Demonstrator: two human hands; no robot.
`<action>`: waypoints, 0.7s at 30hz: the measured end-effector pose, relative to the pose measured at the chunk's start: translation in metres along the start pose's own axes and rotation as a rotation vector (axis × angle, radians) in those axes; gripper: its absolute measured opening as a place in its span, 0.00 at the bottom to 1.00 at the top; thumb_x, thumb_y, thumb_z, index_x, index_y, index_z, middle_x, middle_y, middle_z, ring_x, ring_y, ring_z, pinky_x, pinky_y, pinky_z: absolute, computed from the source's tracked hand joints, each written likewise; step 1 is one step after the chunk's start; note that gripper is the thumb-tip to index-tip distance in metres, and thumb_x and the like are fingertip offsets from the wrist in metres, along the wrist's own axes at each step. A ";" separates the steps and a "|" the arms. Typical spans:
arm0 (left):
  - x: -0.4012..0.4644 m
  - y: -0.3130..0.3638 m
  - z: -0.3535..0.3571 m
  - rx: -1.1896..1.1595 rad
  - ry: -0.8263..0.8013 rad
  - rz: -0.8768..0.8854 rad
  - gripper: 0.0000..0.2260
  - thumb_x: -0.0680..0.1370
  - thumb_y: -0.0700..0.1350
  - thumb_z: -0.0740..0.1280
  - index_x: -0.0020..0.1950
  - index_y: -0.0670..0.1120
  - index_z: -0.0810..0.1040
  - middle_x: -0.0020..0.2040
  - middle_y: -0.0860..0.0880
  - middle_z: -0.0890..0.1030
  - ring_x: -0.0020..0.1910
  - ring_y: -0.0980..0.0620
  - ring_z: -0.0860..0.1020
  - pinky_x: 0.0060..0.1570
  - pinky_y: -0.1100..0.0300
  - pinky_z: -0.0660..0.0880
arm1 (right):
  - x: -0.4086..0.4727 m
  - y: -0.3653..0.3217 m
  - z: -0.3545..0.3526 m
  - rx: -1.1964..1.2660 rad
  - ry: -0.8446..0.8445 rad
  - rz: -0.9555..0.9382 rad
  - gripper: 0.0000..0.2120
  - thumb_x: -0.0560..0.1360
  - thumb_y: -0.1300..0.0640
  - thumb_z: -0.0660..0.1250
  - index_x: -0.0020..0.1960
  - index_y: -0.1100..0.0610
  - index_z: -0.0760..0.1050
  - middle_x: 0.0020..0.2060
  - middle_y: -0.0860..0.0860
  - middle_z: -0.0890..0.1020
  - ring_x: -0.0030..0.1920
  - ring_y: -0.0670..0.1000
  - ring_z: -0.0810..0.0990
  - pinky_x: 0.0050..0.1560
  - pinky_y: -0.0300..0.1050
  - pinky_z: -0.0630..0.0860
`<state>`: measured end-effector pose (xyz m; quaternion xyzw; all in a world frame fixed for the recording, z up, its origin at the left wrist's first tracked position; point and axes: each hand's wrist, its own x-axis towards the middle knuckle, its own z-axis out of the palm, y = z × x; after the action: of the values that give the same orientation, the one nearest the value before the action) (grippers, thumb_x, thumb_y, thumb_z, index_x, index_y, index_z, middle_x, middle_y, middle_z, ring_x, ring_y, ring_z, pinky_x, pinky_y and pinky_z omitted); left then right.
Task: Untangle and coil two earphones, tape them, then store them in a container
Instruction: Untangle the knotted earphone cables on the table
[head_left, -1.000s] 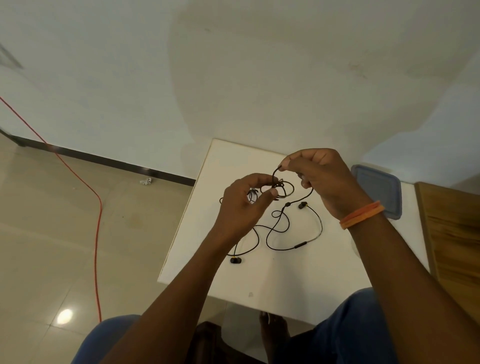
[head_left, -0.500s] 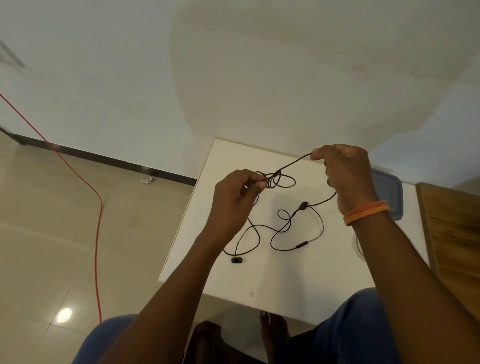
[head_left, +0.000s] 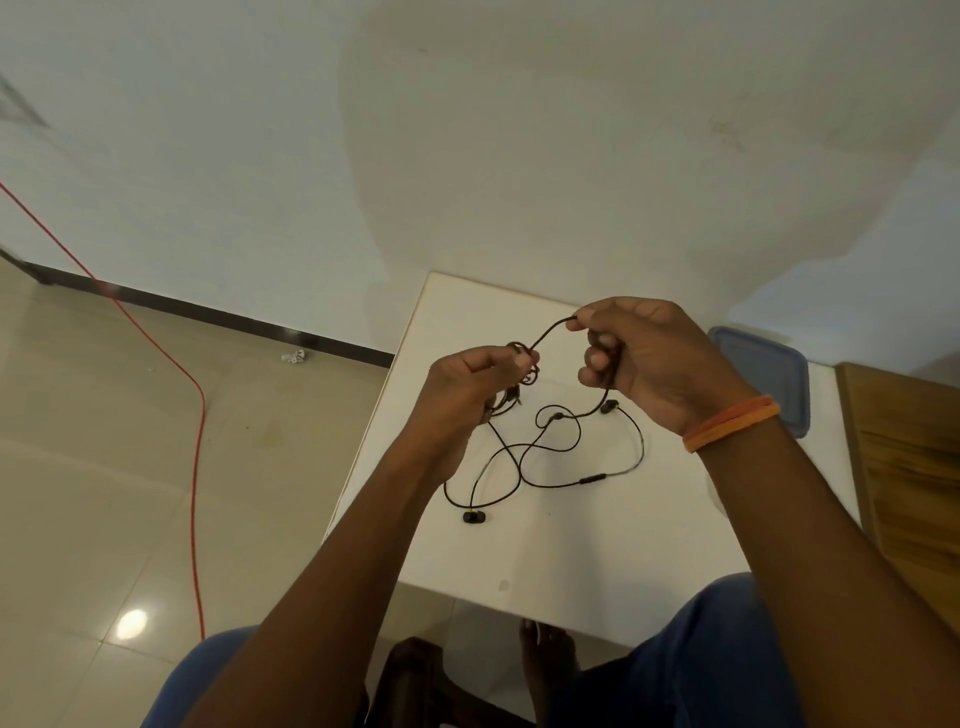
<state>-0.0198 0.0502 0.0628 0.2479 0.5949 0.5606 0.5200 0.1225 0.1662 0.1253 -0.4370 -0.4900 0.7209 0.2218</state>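
Black earphones (head_left: 550, 457) lie tangled in loops on a small white table (head_left: 597, 561), with one earbud (head_left: 474, 517) near the front left and an inline remote (head_left: 592, 479) to the right. My left hand (head_left: 467, 395) pinches a knotted bunch of the cable above the table. My right hand (head_left: 644, 358) grips a strand of the same cable, which arcs between the two hands. Part of the cable is hidden inside both hands.
A blue lidded container (head_left: 763, 379) sits at the table's back right, partly behind my right wrist. A wooden surface (head_left: 909, 457) adjoins the table on the right. A red cord (head_left: 192, 415) runs across the tiled floor at left. My knees are below the table's front edge.
My right hand, which had pulled its strand out to the right, has come back left toward my left hand, slackening the cable into an arc. My left hand keeps hold of the knot.
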 end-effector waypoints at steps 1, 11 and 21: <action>0.000 0.000 -0.002 -0.003 0.003 0.028 0.07 0.77 0.46 0.71 0.51 0.45 0.85 0.35 0.58 0.78 0.29 0.60 0.67 0.33 0.69 0.64 | 0.001 0.001 -0.001 -0.009 0.016 0.004 0.07 0.78 0.64 0.64 0.45 0.65 0.79 0.25 0.48 0.66 0.24 0.47 0.66 0.25 0.40 0.70; -0.002 -0.006 -0.003 0.698 0.265 0.401 0.05 0.76 0.44 0.69 0.41 0.48 0.83 0.31 0.58 0.78 0.33 0.60 0.75 0.34 0.67 0.68 | 0.000 0.003 -0.001 -0.534 0.254 -0.355 0.06 0.73 0.57 0.73 0.43 0.60 0.84 0.23 0.41 0.78 0.23 0.40 0.74 0.27 0.29 0.69; -0.009 0.001 0.001 0.818 0.098 0.563 0.06 0.71 0.36 0.71 0.44 0.45 0.86 0.35 0.51 0.81 0.34 0.55 0.76 0.37 0.57 0.75 | 0.001 0.005 -0.002 -0.789 0.252 -0.528 0.07 0.69 0.53 0.76 0.38 0.55 0.83 0.18 0.43 0.69 0.23 0.43 0.67 0.31 0.29 0.65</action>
<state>-0.0163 0.0427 0.0666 0.5559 0.6998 0.4107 0.1802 0.1240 0.1661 0.1198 -0.4325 -0.7890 0.3411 0.2721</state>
